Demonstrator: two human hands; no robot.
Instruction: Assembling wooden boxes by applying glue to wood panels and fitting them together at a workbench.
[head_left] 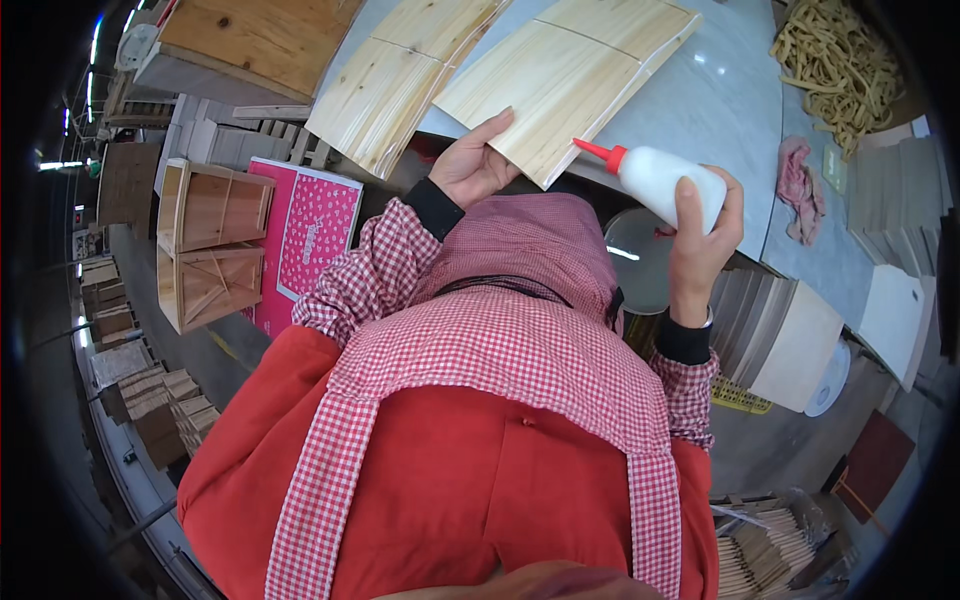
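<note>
My right hand (706,225) is wrapped round a white squeeze bottle (665,185) with a red pointed nozzle. The bottle is tilted, its tip at the near end of the right edge of a pale wooden board (560,75). Along that edge runs a whitish, shiny line, apparently glue. At the board's near left corner my left hand (475,168) grips it, thumb on top and the other fingers mostly hidden below. A second wooden board (385,85) lies to the left, also with a shiny strip along its right edge. Both boards have a dark line across them.
The boards rest on a grey-blue table (715,95). Yellowish bands (835,65) are heaped at its far right, near a pink cloth (800,190). Wooden crates (215,245) and a pink patterned box (318,235) stand at left. Stacked panels (770,325) lean below the table at right.
</note>
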